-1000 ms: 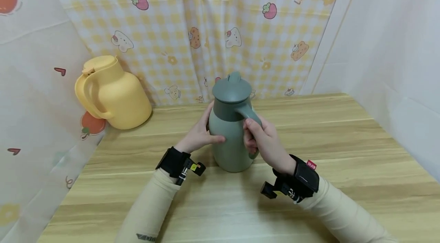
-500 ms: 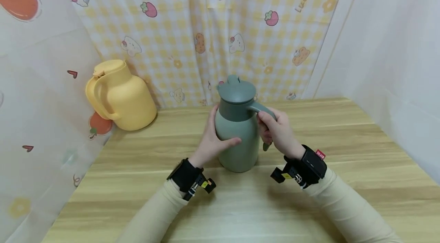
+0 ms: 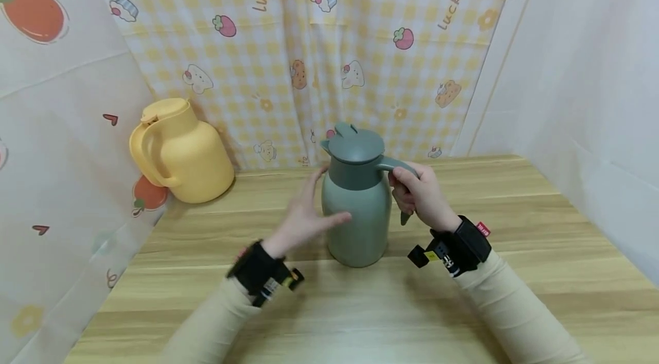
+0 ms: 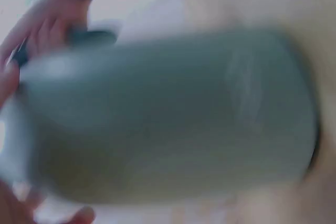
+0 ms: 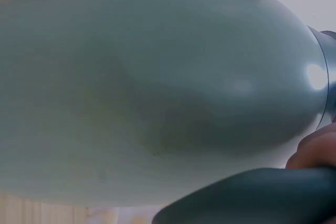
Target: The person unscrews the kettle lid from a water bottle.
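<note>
A green thermos jug (image 3: 358, 218) stands upright on the wooden table, with its darker lid (image 3: 356, 145) on. Its spout points left and its handle (image 3: 394, 164) points right. My right hand (image 3: 423, 197) grips that handle with curled fingers. At the jug's left side is my left hand (image 3: 301, 221), blurred, thumb and fingers spread apart around the body. Whether its fingertips touch the jug I cannot tell. The jug's smooth body (image 4: 173, 114) fills much of the blurred left wrist view. In the right wrist view the handle's lower end (image 5: 236, 198) shows beside the body.
A yellow jug (image 3: 187, 152) stands at the table's back left corner, its handle facing left. A checked curtain (image 3: 288, 38) hangs behind the wooden table (image 3: 494, 226), and pale sheets (image 3: 592, 83) border both sides.
The green jug has turned so its handle swings out to the right and its spout shows at left. My left hand has loosened and shifted left; my right hand has kept the handle.
</note>
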Tool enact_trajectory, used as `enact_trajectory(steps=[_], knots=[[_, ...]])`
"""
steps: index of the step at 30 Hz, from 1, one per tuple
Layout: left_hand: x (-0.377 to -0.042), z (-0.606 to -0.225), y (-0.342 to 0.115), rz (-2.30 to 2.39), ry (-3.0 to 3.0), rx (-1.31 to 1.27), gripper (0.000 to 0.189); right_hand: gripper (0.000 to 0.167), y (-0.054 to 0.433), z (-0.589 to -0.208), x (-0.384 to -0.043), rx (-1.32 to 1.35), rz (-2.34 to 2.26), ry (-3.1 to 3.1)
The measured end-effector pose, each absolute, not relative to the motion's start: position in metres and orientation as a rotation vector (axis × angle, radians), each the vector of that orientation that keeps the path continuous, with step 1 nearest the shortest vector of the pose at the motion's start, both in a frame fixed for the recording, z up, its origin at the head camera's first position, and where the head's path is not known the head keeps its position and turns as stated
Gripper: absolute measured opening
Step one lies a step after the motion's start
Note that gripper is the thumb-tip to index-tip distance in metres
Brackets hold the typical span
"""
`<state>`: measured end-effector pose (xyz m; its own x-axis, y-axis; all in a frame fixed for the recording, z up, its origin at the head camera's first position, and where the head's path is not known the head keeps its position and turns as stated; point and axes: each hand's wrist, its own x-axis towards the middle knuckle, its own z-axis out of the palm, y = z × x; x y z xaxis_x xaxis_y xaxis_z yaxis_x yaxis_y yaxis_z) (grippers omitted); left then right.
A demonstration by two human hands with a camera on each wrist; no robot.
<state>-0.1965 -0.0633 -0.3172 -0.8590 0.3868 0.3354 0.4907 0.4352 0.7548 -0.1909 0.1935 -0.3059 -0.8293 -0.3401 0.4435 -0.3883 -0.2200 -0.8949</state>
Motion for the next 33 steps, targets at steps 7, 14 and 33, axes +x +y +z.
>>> enact_trajectory(steps=[7,14,33], knots=[[-0.24,-0.236,-0.111,-1.098,-2.675,-1.159,0.061,0.036,0.19,-0.31,-0.189,0.923,2.254,-1.877],[-0.26,-0.175,-0.099,-0.869,-2.761,-1.45,0.065,0.034,0.188,-0.315,-0.189,0.932,2.25,-1.861],[-0.281,-0.151,-0.051,-0.756,-2.972,-1.993,0.067,0.042,0.189,-0.312,-0.19,0.826,2.216,-1.857]])
